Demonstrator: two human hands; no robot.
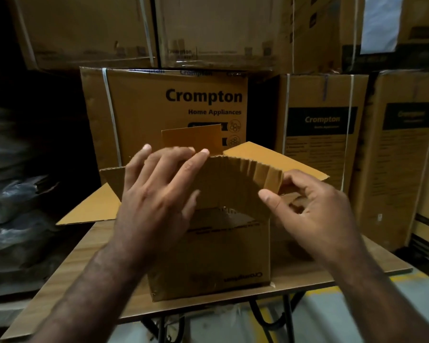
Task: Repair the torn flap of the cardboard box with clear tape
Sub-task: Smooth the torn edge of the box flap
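A small brown cardboard box [216, 258] stands open on a wooden table [307, 271]. Its near flap [235, 186] stands upright, creased into ridges, with a torn gap along its base. My left hand [159, 194] lies flat against the flap's left part, fingers spread and fingertips over its top edge. My right hand [305, 209] pinches the flap's right edge between thumb and fingers. The left flap [92, 209], right flap [278, 159] and far flap [191, 138] hang or stand open. No tape shows in view.
Large printed cartons [174, 115] are stacked close behind the table and to the right [322, 134], more above. Dark wrapped bundles [13, 194] fill the left. The table has black metal legs [287, 315] over a grey floor with yellow markings.
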